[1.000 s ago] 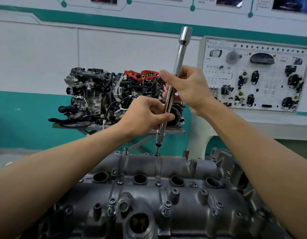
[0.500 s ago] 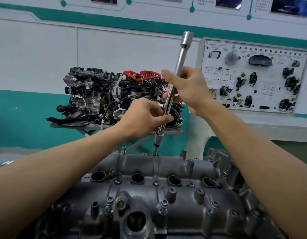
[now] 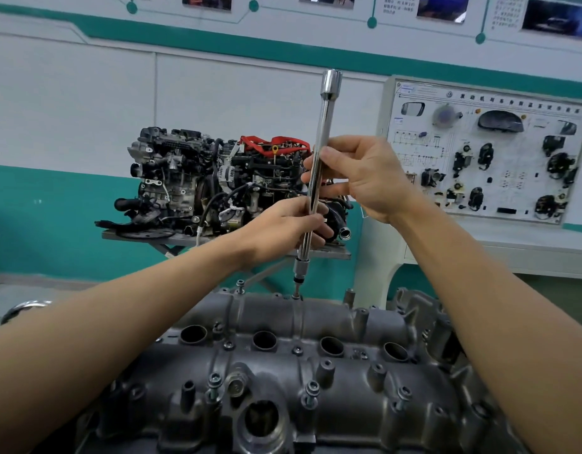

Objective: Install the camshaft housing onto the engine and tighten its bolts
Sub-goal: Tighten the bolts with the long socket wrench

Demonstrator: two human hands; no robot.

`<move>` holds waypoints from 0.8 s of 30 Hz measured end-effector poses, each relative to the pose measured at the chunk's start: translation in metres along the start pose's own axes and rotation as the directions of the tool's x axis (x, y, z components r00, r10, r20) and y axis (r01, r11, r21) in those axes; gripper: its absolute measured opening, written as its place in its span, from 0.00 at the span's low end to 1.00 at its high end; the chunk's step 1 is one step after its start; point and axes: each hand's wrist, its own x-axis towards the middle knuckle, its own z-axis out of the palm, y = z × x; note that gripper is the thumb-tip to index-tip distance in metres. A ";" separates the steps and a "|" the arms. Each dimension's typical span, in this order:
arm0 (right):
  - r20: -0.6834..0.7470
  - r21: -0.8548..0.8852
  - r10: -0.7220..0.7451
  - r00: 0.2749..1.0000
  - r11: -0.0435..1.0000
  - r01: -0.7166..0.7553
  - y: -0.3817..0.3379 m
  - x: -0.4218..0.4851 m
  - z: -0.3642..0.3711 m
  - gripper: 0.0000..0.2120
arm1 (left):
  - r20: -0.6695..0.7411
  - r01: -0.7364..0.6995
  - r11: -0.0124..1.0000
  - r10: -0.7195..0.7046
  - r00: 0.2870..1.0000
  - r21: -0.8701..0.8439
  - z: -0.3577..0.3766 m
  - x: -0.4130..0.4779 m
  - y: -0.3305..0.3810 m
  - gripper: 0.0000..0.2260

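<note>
The grey camshaft housing (image 3: 315,365) lies across the engine in front of me, with four round bores along its middle. A long chrome extension bar (image 3: 323,132) stands nearly upright, its bit seated on a bolt (image 3: 296,294) at the housing's far edge. My left hand (image 3: 289,229) pinches the bar low on its shaft. My right hand (image 3: 364,178) holds the shaft higher up between fingers and thumb. Several bolts stand raised in the housing, one at the far edge (image 3: 239,285) and two near me (image 3: 215,383) (image 3: 311,389).
A complete display engine (image 3: 217,178) with a red part on top sits on a stand beyond the housing. A white demonstration board (image 3: 486,158) with car electrical parts stands at the right against the wall. A chrome object (image 3: 24,308) shows at the far left.
The bar has straightened from a rightward lean to nearly upright on the same far-edge bolt. My fingers have shifted along the shaft, both hands still on it.
</note>
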 end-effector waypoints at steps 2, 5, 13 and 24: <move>-0.045 0.015 -0.026 0.999 1.000 0.027 -0.002 0.000 0.007 0.05 | -0.051 0.026 0.987 -0.034 0.998 -0.156 0.008 0.000 0.001 0.10; -0.093 -0.019 -0.059 0.994 0.998 0.057 -0.003 -0.001 0.018 0.01 | -0.166 -0.011 0.966 -0.033 0.986 -0.257 0.024 0.000 -0.001 0.05; -0.219 -0.205 -0.144 0.965 0.974 0.098 0.004 0.001 0.011 0.04 | -0.130 0.093 0.951 -0.137 0.982 -0.296 0.033 0.022 0.004 0.23; -0.019 0.115 -0.026 0.999 0.993 0.028 0.001 0.001 0.008 0.09 | -0.238 0.103 0.976 -0.148 0.960 -0.191 0.042 0.013 -0.007 0.19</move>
